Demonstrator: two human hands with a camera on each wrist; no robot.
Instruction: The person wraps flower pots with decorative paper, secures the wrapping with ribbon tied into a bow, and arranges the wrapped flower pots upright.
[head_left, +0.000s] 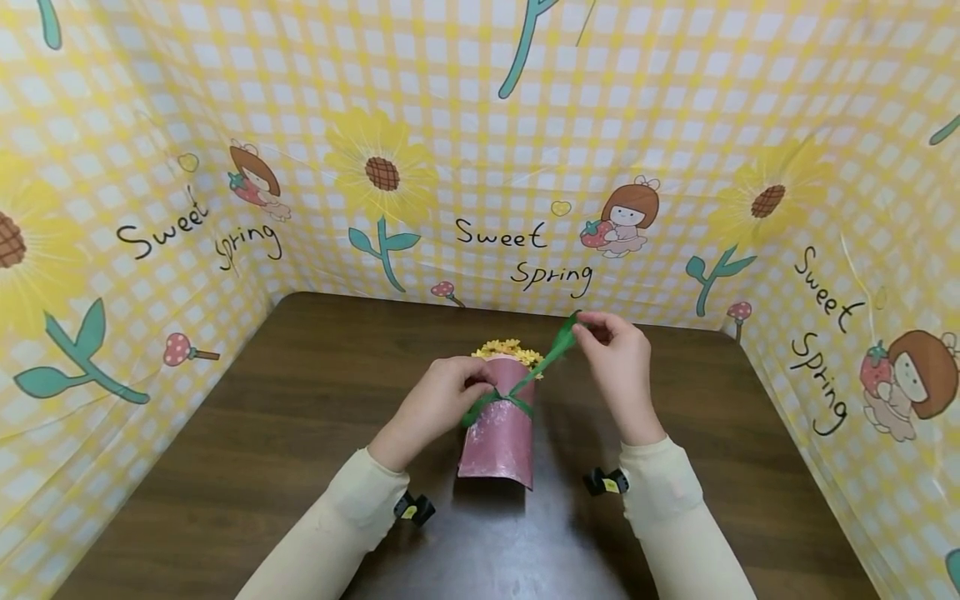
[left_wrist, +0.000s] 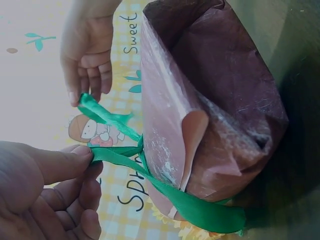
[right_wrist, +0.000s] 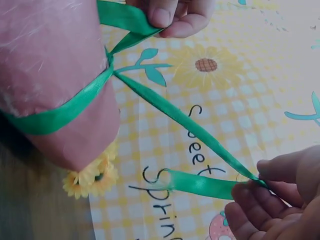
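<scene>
A bouquet of yellow flowers (head_left: 510, 348) wrapped in pink paper (head_left: 495, 446) lies on the table, its open lower end toward me. Around the paper runs a green ribbon (right_wrist: 65, 114), crossed in a knot on top. My left hand (head_left: 442, 400) pinches a folded loop of ribbon close to the knot, between thumb and index finger (left_wrist: 75, 160). My right hand (head_left: 618, 367) pinches the other ribbon length, drawn taut up and to the right, with its loose tail hanging past the fingers in the right wrist view.
The dark wooden table (head_left: 300, 433) is bordered at the back and sides by a yellow checked cloth (head_left: 480, 125) printed with flowers and lettering. Black wrist cameras (head_left: 606, 482) are strapped below both sleeves.
</scene>
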